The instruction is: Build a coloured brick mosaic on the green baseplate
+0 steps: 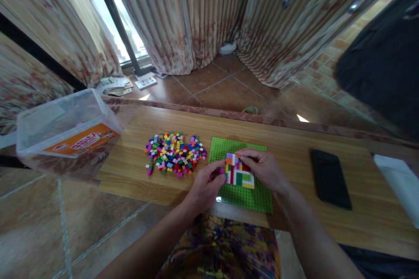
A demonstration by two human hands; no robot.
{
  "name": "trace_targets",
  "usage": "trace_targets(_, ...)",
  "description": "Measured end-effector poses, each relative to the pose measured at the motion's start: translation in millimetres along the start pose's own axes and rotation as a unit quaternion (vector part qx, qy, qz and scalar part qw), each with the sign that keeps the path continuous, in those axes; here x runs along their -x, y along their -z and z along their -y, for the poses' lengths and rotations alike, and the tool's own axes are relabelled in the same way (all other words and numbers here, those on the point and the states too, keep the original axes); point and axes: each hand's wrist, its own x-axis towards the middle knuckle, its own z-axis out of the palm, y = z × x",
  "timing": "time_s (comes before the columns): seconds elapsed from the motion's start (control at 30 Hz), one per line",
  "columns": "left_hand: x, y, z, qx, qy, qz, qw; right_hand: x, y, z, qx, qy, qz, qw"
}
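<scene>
A flat, multicoloured block of toy bricks is over a green studded baseplate; I cannot tell whether it is fixed to the plate or raised slightly. My left hand grips the block's left edge between thumb and fingers, near some pink bricks. At the upper right edge, my right hand has its fingers closed on the block, and they cover part of that corner. To the left of the plate lies a loose pile of small coloured bricks on the wooden table.
A clear plastic box with an orange label stands at the table's left end. On the right lie a black phone and a white sheet. Curtains hang beyond the table, and papers lie on the tiled floor.
</scene>
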Motion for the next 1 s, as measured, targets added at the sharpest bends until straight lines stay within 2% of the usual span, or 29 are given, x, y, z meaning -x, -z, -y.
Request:
trace_targets(0.2, 0.1, -2.0, -3.0, 0.012, 0.008, -0.024, 1.000, 2.9, -3.5, 0.9, -0.018, -0.009, -0.011, 1.000)
trace_targets(0.33, 0.7, -1.8, -5.6, 0.037, 0.007, -0.063, 0.997, 7.4, -7.2, -4.4, -0.047, -0.017, -0.037, 0.998)
trace_targets(0.43, 1.9, -0.3, -9.3, 0.058, 0.004, -0.094, 0.994, 15.7, -9.6, -3.7, -0.046, -0.009, -0.106, 0.993)
trace_targets(0.57, 4.9, -1.0, -17.3, 0.080, -0.004, -0.107, 0.991, 37.1, -16.0, 16.0, 0.053, 0.047, -0.224, 0.972)
trace_targets(0.63, 6.8, -3.9, -22.0, 0.082, -0.009, -0.104, 0.991, 49.0, -23.2, 29.8, 0.080, 0.078, -0.219, 0.969)
trace_targets(0.77, 11.8, -12.1, -30.8, 0.082, -0.026, -0.082, 0.993, 62.8, -39.8, 47.1, 0.105, 0.115, -0.162, 0.974)
trace_targets(1.0, 17.6, -20.4, -39.5, 0.088, -0.049, -0.060, 0.993, 64.0, -47.7, 51.5, 0.096, 0.120, -0.178, 0.972)
